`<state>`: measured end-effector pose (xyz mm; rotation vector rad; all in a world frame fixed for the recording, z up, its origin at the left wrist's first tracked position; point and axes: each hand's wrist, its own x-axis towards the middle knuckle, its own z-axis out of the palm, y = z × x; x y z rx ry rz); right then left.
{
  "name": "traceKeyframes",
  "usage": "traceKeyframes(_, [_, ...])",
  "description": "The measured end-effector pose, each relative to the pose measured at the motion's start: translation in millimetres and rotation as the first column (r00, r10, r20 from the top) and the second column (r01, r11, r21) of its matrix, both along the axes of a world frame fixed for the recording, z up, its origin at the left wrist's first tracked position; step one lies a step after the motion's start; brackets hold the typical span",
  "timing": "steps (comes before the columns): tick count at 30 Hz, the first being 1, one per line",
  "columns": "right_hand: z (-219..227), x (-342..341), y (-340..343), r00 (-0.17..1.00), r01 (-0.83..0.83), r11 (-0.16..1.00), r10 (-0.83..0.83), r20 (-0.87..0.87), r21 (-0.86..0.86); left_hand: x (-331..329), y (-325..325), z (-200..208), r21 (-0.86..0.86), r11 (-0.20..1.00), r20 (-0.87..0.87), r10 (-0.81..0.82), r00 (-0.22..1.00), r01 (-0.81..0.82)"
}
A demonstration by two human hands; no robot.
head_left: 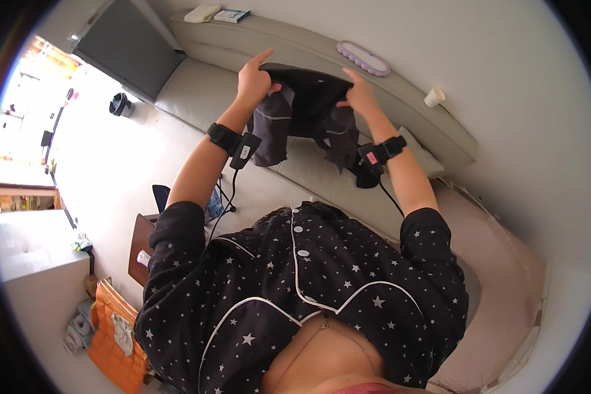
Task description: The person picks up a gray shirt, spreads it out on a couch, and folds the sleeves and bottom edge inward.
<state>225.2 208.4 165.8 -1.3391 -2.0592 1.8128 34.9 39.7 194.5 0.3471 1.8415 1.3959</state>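
A dark garment (303, 98), black in the middle with grey side parts and a thin pale stripe, hangs spread between my two hands over the sofa seat. Its exact kind is hard to tell. My left hand (251, 80) grips its upper left corner, thumb over the cloth and index finger stretched out. At the upper right corner, my right hand (362, 96) pinches the cloth, its index finger also extended. The lower part droops in loose folds. Both arms reach forward, each wrist wearing a black strap with a small cabled box.
Behind the garment runs a pale sofa (194, 88) with a grey panel (128, 56) at its left. On its backrest stand a paper cup (434, 97) and a purple-edged oval mirror-like item (364, 58). A bin (120, 105) and an orange quilted bag (115, 335) are at the left.
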Motion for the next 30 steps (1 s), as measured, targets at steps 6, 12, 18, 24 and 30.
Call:
traceKeyframes(6, [42.1, -12.9, -15.6, 0.923, 0.136, 0.974, -0.19, -0.335, -0.179, 19.0, -7.3, 16.2, 0.243, 0.933, 0.31, 0.184, 0.933, -0.265])
traceKeyframes(12, [48.3, -5.2, -20.7, 0.885, 0.361, 0.931, -0.36, -0.296, -0.051, 55.1, -23.4, 14.0, 0.201, 0.961, 0.524, 0.057, 0.85, -0.188])
traceKeyframes(18, [75.9, -10.5, -21.3, 0.872, 0.387, 0.869, -0.236, -0.429, 0.307, 69.3, -24.5, 32.9, 0.176, 0.939, 0.659, 0.111, 0.744, -0.296])
traceKeyframes(24, [91.5, -18.2, -9.5, 0.898, 0.335, 0.804, -0.114, -0.424, 0.492, 66.4, -14.2, 51.5, 0.189, 0.898, 0.717, 0.149, 0.681, -0.396])
traceKeyframes(30, [71.7, -60.7, 2.1, 0.914, 0.214, 0.864, -0.013, -0.405, 0.456, 39.1, -8.5, 41.5, 0.164, 0.838, 0.725, 0.255, 0.64, -0.52])
